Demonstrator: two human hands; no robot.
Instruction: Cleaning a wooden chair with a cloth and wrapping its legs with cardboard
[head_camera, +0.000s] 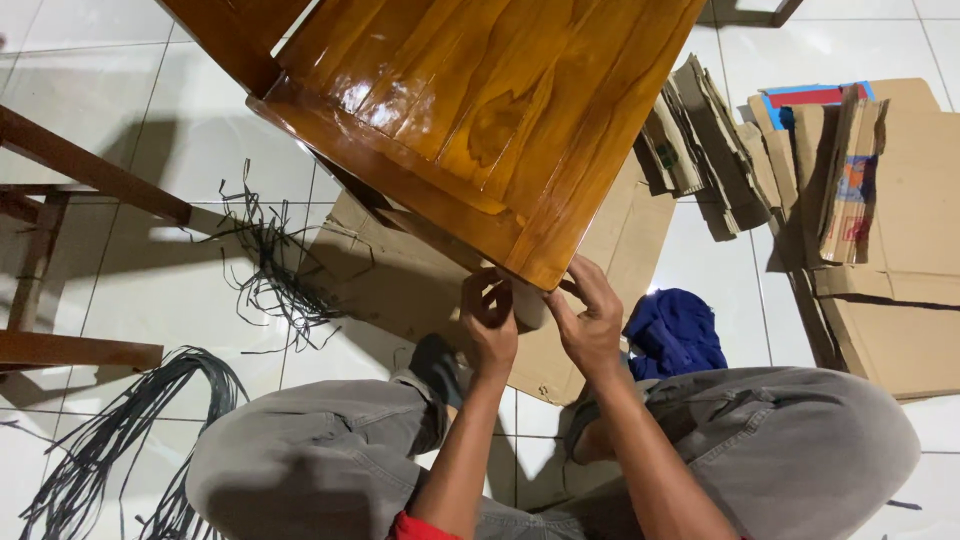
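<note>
A glossy brown wooden table top (480, 110) fills the upper middle of the head view, its near corner pointing at me. Both my hands sit just under that corner. My left hand (488, 318) and my right hand (588, 318) close around a pale roll-shaped object (530, 306), which is mostly hidden between the fingers. My right fingers also touch the table's corner edge. I sit cross-legged in grey trousers (300, 460) on the floor.
Flat cardboard (400, 280) lies under the table. Folded cardboard boxes (850, 200) are stacked at the right. A blue cloth (675, 335) lies by my right knee. Black straps (270, 265) and a bundle (120, 430) lie at the left, by wooden furniture legs (60, 160).
</note>
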